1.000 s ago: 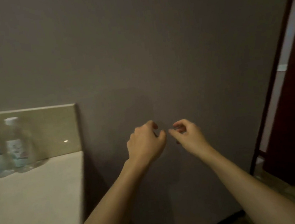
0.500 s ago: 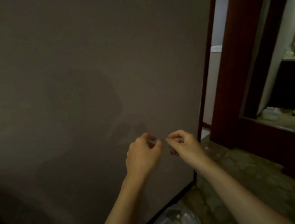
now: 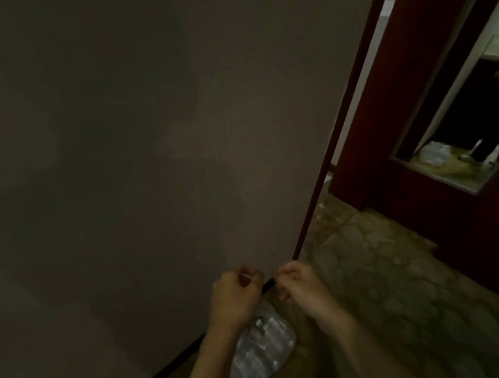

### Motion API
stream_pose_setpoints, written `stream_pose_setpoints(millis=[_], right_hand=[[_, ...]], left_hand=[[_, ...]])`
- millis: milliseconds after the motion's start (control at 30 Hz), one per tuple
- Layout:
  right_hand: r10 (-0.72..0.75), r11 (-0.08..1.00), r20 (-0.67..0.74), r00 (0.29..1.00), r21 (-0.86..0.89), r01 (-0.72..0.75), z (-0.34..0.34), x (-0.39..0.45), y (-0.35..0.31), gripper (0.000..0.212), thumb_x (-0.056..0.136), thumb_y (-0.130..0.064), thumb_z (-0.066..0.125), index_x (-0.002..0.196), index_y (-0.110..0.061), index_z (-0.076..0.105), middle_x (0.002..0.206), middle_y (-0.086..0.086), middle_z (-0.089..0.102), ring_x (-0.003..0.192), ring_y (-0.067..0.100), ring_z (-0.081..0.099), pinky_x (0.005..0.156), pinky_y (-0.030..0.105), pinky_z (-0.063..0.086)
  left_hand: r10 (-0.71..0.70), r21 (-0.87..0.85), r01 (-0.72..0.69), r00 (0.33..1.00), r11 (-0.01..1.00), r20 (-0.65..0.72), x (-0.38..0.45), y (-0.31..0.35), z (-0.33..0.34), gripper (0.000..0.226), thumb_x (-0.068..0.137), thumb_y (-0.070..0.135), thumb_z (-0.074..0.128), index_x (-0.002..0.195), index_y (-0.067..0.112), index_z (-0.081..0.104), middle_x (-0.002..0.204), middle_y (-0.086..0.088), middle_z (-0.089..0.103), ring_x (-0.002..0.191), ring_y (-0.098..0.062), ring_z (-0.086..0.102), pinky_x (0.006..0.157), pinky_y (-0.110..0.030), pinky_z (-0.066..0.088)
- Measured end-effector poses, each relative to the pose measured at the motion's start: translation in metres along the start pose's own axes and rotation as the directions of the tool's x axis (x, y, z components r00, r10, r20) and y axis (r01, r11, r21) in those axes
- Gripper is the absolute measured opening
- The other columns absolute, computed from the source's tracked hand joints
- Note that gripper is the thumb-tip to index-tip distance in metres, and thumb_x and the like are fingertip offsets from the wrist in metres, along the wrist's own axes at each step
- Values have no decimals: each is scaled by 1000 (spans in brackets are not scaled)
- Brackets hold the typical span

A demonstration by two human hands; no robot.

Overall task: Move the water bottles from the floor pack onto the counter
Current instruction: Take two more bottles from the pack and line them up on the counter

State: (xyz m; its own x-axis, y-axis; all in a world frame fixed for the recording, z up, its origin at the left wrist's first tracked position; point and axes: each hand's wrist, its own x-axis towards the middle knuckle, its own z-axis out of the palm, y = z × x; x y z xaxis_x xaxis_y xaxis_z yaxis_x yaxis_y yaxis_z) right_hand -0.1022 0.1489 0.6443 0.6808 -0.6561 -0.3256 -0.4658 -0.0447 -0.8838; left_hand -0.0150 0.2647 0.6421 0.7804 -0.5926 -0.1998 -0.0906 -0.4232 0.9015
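Left hand curled, empty afaict; floor pack sits below, by wall base, w/ bottles inside. Right hand curled too, nothing held. Risk: dim light, slick wrap, so bottle slips on pull-out.

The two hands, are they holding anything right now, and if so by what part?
Neither hand grips a bottle. The left hand and right hand hover curled above the plastic-wrapped bottle pack on the floor; whether their fingers pinch something tiny cannot be told.
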Motion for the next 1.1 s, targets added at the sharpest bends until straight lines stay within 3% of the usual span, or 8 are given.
stream_pose_setpoints(millis=[133, 300, 400, 533, 733, 833, 1000, 1100], right_hand=[[141, 990, 32, 989, -5, -141, -1, 38, 44, 11, 96, -13, 54, 87, -18, 59, 77, 4, 63, 62, 11, 58, 57, 19, 47], [303, 952, 100, 948, -1, -305, -9, 68, 98, 7, 97, -14, 53, 100, -15, 60, 86, 5, 62, 71, 12, 58, 59, 16, 48], [404, 914, 120, 907, -25, -404, -12, 91, 135, 11, 96, -14, 54, 92, -23, 59, 94, 5, 63, 78, 14, 60, 63, 21, 48], [508, 860, 178, 843, -49, -508, -23, 133, 180, 12, 95, -15, 55, 101, -24, 61, 102, 6, 63, 84, 18, 63, 70, 27, 52], [545, 838, 360, 757, -206, -505, -44, 210, 233, 21, 96, -21, 51, 115, -30, 54, 110, 4, 61, 103, 27, 63, 92, 41, 54], [551, 834, 407, 728, -257, -488, -45, 247, 263, 21, 97, -19, 48, 114, -29, 55, 101, 4, 64, 94, 26, 64, 83, 39, 53], [582, 813, 384, 717, -302, -499, -25, 294, 329, 16, 93, -12, 48, 90, -22, 60, 89, 5, 65, 84, 24, 65, 71, 33, 51], [616, 787, 346, 708, -302, -538, -7, 319, 371, 18, 93, -10, 47, 93, -22, 60, 89, 3, 66, 81, 22, 68, 64, 27, 55]], left_hand=[[-117, -1, 117, 992, 993, 49, 31, -36, 29, 12, 91, 23, 59, 86, 23, 70, 79, 3, 72, 75, -13, 68, 65, -24, 50], [-245, 38, 242, 966, 970, 89, 54, -72, 69, 19, 94, 24, 58, 77, 29, 65, 82, -4, 74, 78, -22, 70, 76, -39, 58], [-309, 52, 306, 948, 951, 76, 71, -93, 95, 20, 93, 17, 58, 79, 31, 62, 86, -6, 74, 81, -24, 70, 82, -45, 57], [-434, 38, 432, 897, 901, 83, 96, -110, 133, 10, 94, 19, 57, 95, 22, 67, 98, -6, 73, 87, -23, 70, 78, -34, 57], [-562, -68, 560, 827, 826, -20, 140, -129, 198, 11, 97, 23, 56, 101, 21, 66, 98, -1, 72, 82, -16, 69, 65, -24, 52], [-591, -125, 582, 805, 804, -54, 157, -143, 226, 9, 97, 22, 57, 99, 23, 67, 93, 1, 71, 76, -12, 67, 59, -18, 47], [-670, -270, 632, 739, 727, -74, 188, -197, 267, 22, 96, 14, 59, 81, 29, 63, 85, -1, 70, 79, -20, 68, 70, -32, 54], [-700, -322, 645, 710, 693, -84, 206, -243, 295, 24, 97, 11, 57, 81, 28, 64, 77, 3, 69, 69, -18, 67, 67, -36, 54]])
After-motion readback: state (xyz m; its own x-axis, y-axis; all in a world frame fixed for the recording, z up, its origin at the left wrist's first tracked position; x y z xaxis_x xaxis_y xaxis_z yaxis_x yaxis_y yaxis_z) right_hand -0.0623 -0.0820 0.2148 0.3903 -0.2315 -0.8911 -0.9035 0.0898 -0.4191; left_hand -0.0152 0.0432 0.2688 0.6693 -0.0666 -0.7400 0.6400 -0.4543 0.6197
